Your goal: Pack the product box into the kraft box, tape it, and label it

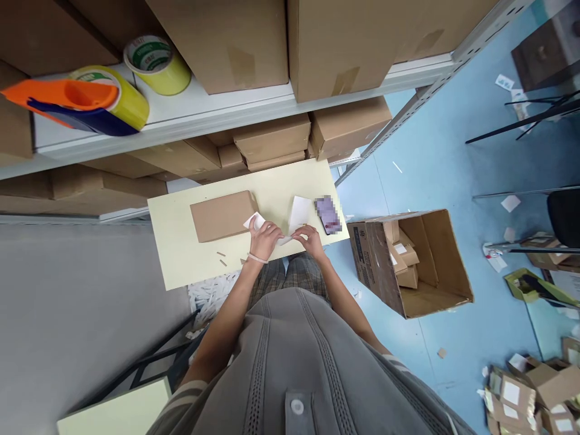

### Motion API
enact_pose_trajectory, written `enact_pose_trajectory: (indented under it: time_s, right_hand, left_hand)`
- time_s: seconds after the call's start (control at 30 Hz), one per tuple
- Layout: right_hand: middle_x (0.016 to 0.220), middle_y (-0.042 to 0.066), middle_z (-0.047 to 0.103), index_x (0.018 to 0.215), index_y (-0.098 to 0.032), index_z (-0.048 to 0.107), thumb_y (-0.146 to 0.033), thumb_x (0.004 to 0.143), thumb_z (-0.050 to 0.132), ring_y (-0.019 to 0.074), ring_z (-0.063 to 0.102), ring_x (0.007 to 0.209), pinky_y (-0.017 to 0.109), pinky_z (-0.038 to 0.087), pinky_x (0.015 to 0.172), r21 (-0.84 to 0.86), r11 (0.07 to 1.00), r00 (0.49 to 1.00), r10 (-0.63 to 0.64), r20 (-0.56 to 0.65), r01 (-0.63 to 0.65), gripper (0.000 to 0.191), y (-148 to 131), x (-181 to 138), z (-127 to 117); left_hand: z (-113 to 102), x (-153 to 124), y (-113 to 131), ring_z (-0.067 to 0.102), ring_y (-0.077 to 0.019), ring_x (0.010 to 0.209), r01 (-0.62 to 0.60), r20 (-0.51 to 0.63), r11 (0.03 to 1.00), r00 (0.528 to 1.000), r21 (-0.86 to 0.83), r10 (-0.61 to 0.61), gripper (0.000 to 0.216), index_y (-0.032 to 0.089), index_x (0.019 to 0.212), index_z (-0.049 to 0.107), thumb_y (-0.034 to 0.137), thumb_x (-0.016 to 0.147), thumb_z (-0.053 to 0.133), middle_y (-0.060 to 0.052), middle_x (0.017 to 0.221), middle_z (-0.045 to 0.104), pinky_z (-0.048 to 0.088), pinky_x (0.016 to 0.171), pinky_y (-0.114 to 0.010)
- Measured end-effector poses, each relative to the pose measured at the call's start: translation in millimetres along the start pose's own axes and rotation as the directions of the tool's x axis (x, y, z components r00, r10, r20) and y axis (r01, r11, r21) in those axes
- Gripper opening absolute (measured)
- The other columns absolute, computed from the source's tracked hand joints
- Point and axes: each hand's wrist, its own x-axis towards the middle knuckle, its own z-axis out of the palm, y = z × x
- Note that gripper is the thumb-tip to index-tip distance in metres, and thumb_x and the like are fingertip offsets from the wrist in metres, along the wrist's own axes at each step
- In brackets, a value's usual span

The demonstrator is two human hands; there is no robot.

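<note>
The white paper strip lies at the near edge of the pale yellow table, stretched between your two hands, which suggests you are keeping it flat and taut against the tabletop. Your left hand sits on its left end, fingers curled down and pressing on the paper, with a white slip poking out just beyond your knuckles. Your right hand pinches the strip's right end, fingers closed onto it. A flat brown cardboard packet lies just left of your left hand, touching the slip, within easy reach. A white sheet stands just beyond your right hand, and a phone rests beside it. Off the table's right edge, an open cardboard box sits tipped on the blue floor, with smaller packets inside. Yellow tape rolls rest on the shelf above.
</note>
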Motion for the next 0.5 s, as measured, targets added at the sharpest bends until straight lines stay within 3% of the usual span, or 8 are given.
enact_pose_trajectory:
  time_s: [0.2, 0.37, 0.5]
  right_hand:
    - [0.086, 0.003, 0.071, 0.079, -0.024, 0.070, -0.038, 0.091, 0.055, 0.0206, 0.061, 0.092, 0.037, 0.038, 0.098, -0.047, 0.999, 0.999, 0.002, -0.038, -0.003, 0.023, 0, 3, 7]
    - [0.089, 0.005, 0.070, 0.082, -0.022, 0.067, -0.035, 0.089, 0.054, 0.0217, 0.061, 0.094, 0.035, 0.042, 0.092, -0.044, 0.998, 0.987, 0.033, -0.158, -0.040, 0.020, 6, 1, 3]
    - [0.092, 0.006, 0.070, 0.084, -0.023, 0.068, -0.038, 0.088, 0.054, 0.0235, 0.061, 0.097, 0.038, 0.043, 0.093, -0.076, 0.996, 0.993, 0.028, -0.113, -0.037, 0.021, -5, -3, 2]
  left_hand:
    - [-7, -8, 4, 0.056, -0.0237, 0.099, 0.041, -0.041, 0.999, 0.998, -0.031, -0.042, 0.019, 0.028, 0.073, 0.066, 0.022, 0.087, 0.056, -0.001, 0.079, 0.067, 0.002, 0.113, -0.054]
    - [-25, -13, -1, 0.058, -0.0226, 0.092, 0.145, -0.250, 0.988, 0.956, -0.044, -0.152, 0.021, 0.026, 0.072, 0.067, 0.024, 0.089, 0.055, -0.001, 0.079, 0.069, 0.006, 0.112, -0.052]
    - [-56, -17, -5, 0.060, -0.0209, 0.088, 0.160, -0.414, 0.984, 0.892, -0.079, -0.178, 0.021, 0.025, 0.073, 0.066, 0.030, 0.090, 0.057, 0.000, 0.078, 0.070, 0.011, 0.111, -0.050]
